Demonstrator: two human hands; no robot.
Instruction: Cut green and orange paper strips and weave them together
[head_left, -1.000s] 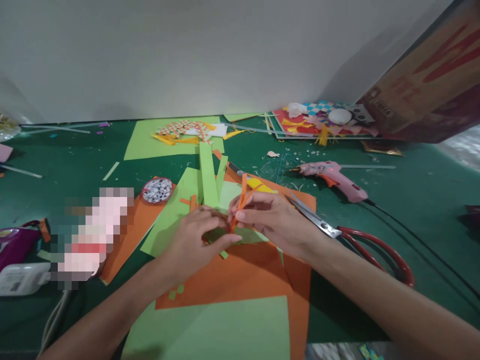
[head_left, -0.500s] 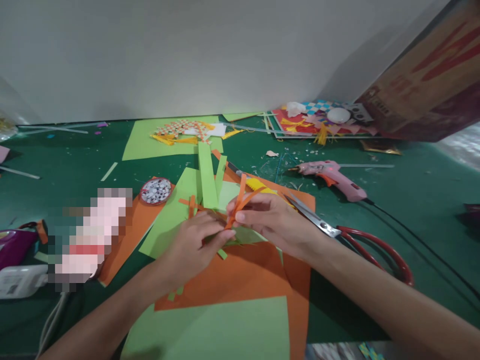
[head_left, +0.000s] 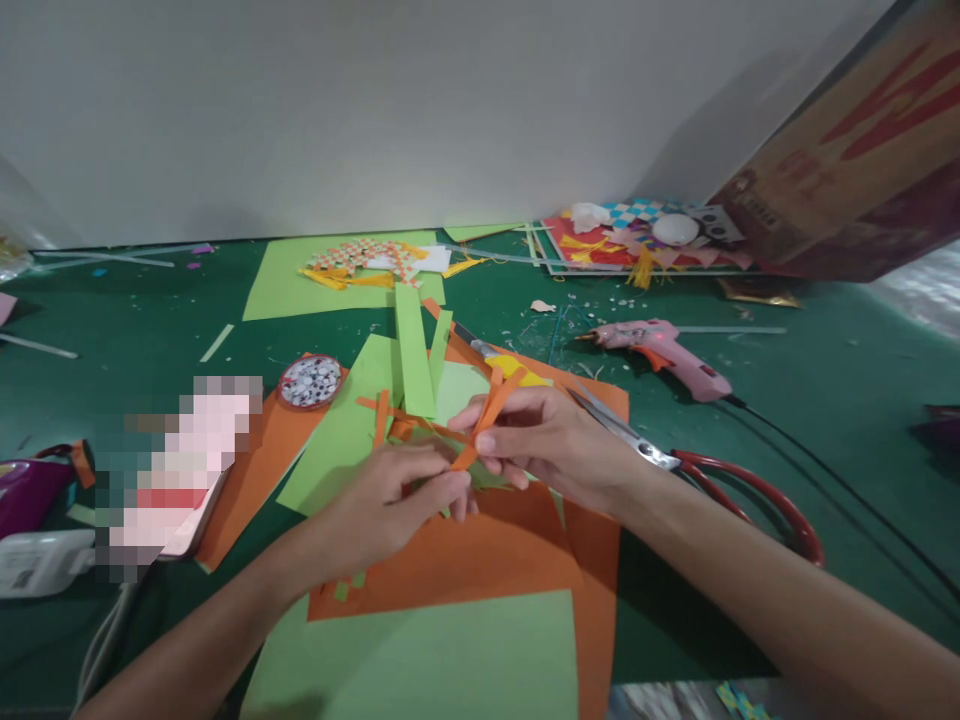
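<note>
An orange paper strip (head_left: 492,408), its two ends spread at the top, is pinched between both hands. My right hand (head_left: 551,440) closes thumb and fingertips on its middle. My left hand (head_left: 409,492) pinches the lower end, partly hiding it. Under the hands lie orange sheets (head_left: 480,550) and green sheets (head_left: 435,650) of paper. Loose orange strips (head_left: 382,415) rest just beyond my left hand, and wide green strips (head_left: 415,350) stretch away behind them. A yellow-handled cutter (head_left: 517,370) lies just past my right hand.
Red-handled scissors (head_left: 697,470) lie beside my right forearm. A pink glue gun (head_left: 675,355) with a cord sits farther right. On the left are a round dish of small beads or eyes (head_left: 313,382) and a blurred-out pink device (head_left: 184,470). Woven paper crafts (head_left: 367,262) lie at the back.
The strip's upper ends have come closer together and tilted right. My right hand has shifted slightly right, and my left hand's fingers have moved slightly lower along the strip.
</note>
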